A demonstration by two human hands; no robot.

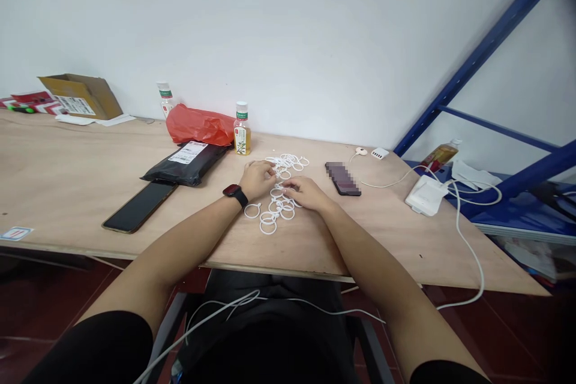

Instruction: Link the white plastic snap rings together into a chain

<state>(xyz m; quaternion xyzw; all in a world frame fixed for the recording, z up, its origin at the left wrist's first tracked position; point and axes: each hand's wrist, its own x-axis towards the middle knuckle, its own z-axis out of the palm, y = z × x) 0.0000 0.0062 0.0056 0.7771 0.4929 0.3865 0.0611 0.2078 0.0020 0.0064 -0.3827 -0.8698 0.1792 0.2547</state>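
Observation:
Several thin white plastic rings (268,227), each with a small knob, lie in a loose strip on the wooden table (297,246). My left hand (258,180), with a dark watch on its wrist, has curled fingers at the edge of one ring (284,174) near the middle of the strip. Facing it, my right hand (306,193) has its thumb and fingertips pinched at another ring (276,192). Parts of the rings are hidden by my fingers. More rings (290,161) are heaped just beyond both hands.
Left of my hands are a black phone (139,207), a black parcel (189,165), a red plastic bag (198,124) and a drink bottle (242,129). On the right lie another phone (344,180), a white charger box (425,195) and cables. A blue metal frame (486,39) borders that side.

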